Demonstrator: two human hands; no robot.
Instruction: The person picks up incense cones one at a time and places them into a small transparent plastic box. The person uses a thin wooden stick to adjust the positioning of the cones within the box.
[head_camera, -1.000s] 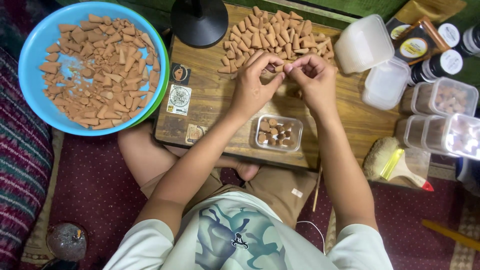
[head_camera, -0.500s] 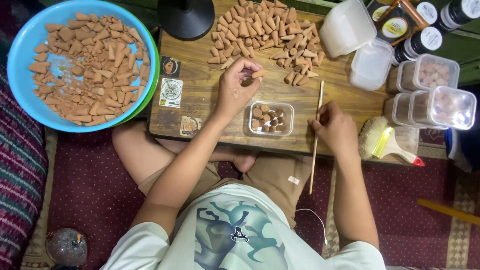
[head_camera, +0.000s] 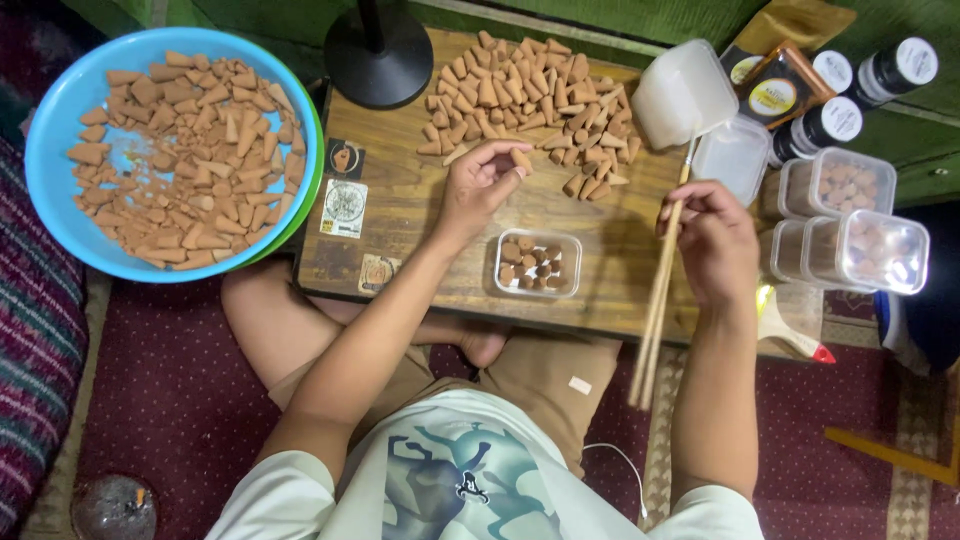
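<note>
Left hand (head_camera: 478, 185) pinches one brown cone (head_camera: 522, 160) between thumb and fingertips, held just above the wooden board (head_camera: 420, 215), between the loose cone pile (head_camera: 530, 100) and the small clear tray (head_camera: 539, 263) of packed cones. Right hand (head_camera: 712, 240) is closed around a long thin stick (head_camera: 655, 300), which slants down past the board's near edge (its upper tip sits by the open clear tubs (head_camera: 735, 160)). Risk, as judged: the pinch is light, so the cone could slip and chip on the board, and a swing of the stick could scatter the pile or knock the tubs.
</note>
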